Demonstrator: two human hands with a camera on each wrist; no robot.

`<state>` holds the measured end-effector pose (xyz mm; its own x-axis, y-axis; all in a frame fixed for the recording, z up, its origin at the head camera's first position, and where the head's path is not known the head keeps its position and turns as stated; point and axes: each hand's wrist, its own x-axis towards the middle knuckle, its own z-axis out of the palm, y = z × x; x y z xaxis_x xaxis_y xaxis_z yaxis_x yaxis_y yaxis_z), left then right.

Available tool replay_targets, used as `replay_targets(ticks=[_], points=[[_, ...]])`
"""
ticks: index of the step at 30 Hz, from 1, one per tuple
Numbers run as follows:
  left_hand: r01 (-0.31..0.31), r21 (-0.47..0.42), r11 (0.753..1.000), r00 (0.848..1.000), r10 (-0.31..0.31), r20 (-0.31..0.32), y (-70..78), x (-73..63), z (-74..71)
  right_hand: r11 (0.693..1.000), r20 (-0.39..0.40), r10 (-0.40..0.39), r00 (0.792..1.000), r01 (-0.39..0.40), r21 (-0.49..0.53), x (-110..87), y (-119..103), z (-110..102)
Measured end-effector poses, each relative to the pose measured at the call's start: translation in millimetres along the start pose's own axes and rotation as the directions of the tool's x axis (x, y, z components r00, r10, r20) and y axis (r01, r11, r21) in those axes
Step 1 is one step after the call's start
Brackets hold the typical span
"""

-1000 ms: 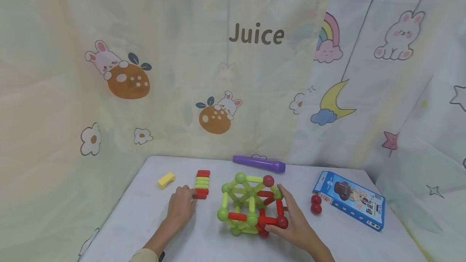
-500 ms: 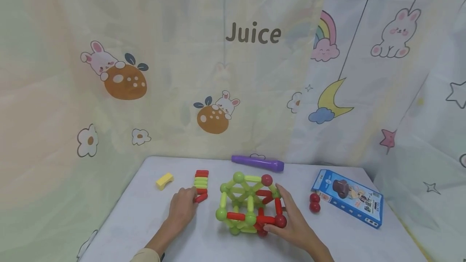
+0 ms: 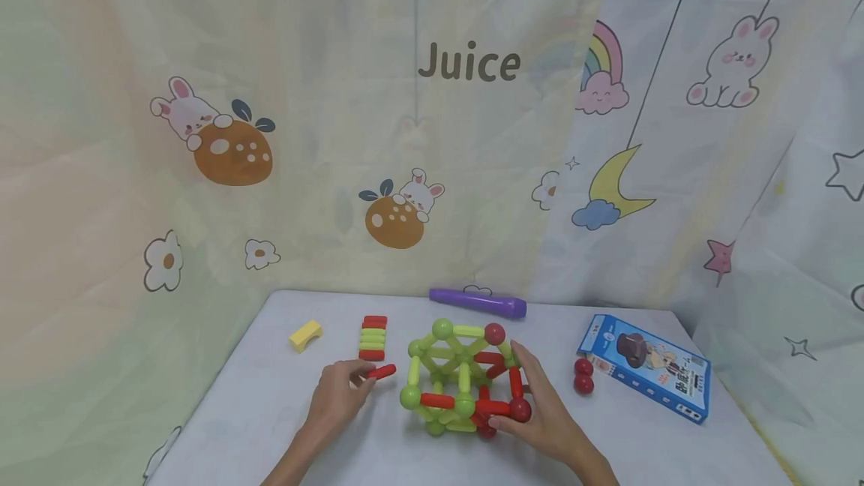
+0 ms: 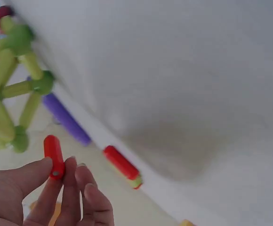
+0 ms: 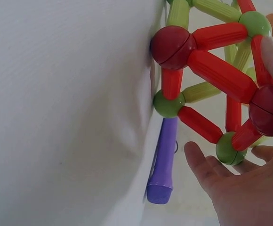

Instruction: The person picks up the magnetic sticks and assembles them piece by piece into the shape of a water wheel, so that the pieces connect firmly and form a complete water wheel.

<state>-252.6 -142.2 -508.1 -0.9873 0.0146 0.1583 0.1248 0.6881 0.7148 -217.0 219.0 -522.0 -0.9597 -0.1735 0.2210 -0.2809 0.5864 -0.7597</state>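
My left hand (image 3: pixel 337 400) pinches a red magnetic rod (image 3: pixel 382 372) between thumb and fingers, just left of the ball-and-rod frame. In the left wrist view the held rod (image 4: pixel 54 155) points away from the fingertips, its end showing a small metal dot. The frame (image 3: pixel 464 405) stands on the table, built of green and red balls joined by rods in the same colours. At its right side my right hand (image 3: pixel 550 422) holds it, thumb by the lower red ball and fingers up behind. The right wrist view shows red rods and a red ball (image 5: pixel 174 47) close up.
Behind the left hand lies a row of red and green rods (image 3: pixel 373 341), with a yellow arched block (image 3: pixel 306 336) to its left. A purple microphone-shaped object (image 3: pixel 478 302) lies at the back. Two red balls (image 3: pixel 584 384) and a blue box (image 3: pixel 651 370) are at the right.
My left hand has taken the nearest red rod from the row, drawn it slightly towards me and to the right, and turned it. The right hand and frame stay in place.
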Motion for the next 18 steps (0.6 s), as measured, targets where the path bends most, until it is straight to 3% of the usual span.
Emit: replay_targets(ticks=[5, 10, 13, 18], points=[[-0.068, -0.176, 0.982, 0.997, 0.06, -0.052, 29.2, -13.4, -17.0, 1.0, 0.003, 0.007, 1.0, -0.007, 0.007, -0.4, -1.6, -0.6], [-0.121, -0.319, 0.94, 0.991, 0.131, 0.01, 57.5, -20.9, -22.4, 1.0, -0.003, 0.006, 1.0, -0.006, 0.016, -1.0, -2.1, -0.4], [-0.169, -0.34, 0.925, 0.974, 0.209, 0.084, 71.5, -23.0, -19.0, 1.0, -0.001, 0.011, 1.0, -0.011, 0.024, -1.1, -1.9, -0.4], [-0.273, -0.285, 0.919, 0.928, 0.33, 0.176, 84.1, -21.2, -4.9, 0.999, -0.001, 0.016, 1.0, -0.016, 0.029, -1.3, -0.6, 1.1]])
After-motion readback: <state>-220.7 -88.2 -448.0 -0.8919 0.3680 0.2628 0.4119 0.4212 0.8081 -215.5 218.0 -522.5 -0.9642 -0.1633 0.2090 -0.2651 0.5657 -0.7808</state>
